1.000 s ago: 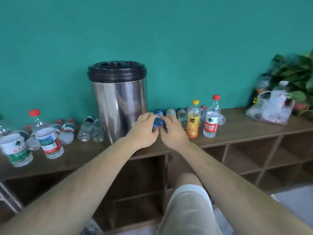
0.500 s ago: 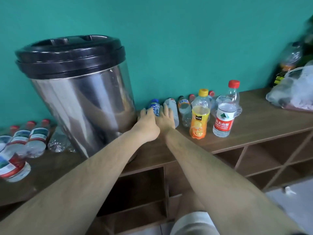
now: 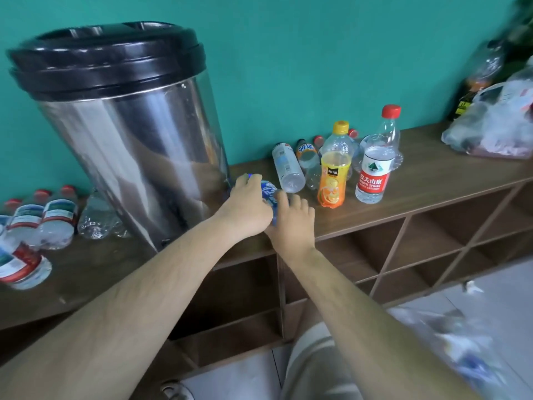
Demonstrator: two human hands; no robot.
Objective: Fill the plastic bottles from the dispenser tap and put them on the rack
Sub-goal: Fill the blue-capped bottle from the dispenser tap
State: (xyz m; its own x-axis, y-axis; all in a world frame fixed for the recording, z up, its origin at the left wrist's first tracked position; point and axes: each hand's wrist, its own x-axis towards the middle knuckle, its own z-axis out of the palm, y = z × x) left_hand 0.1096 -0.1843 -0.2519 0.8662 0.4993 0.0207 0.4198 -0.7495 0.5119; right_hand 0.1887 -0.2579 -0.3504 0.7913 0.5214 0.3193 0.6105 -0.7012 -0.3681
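Blue-label bottle (image 3: 268, 194) is low over the worktop (image 3: 432, 174), touching or just beside the dispenser (image 3: 138, 157). Left hand (image 3: 248, 207) has its fingers curled over the cap end, right hand (image 3: 292, 225) is clamped on the body. Risks: the thin wall buckles if I squeeze, and my right knuckles are near the orange bottle (image 3: 334, 176) and could tip it.

One dispenser (image 3: 138, 157), one held bottle (image 3: 268, 193), two upright bottles (image 3: 334, 174) (image 3: 374, 171) (others blurred)

Dispenser (image 3: 135, 134) stands on rack (image 3: 432, 183), upright bottles (image 3: 373, 168) right of it.
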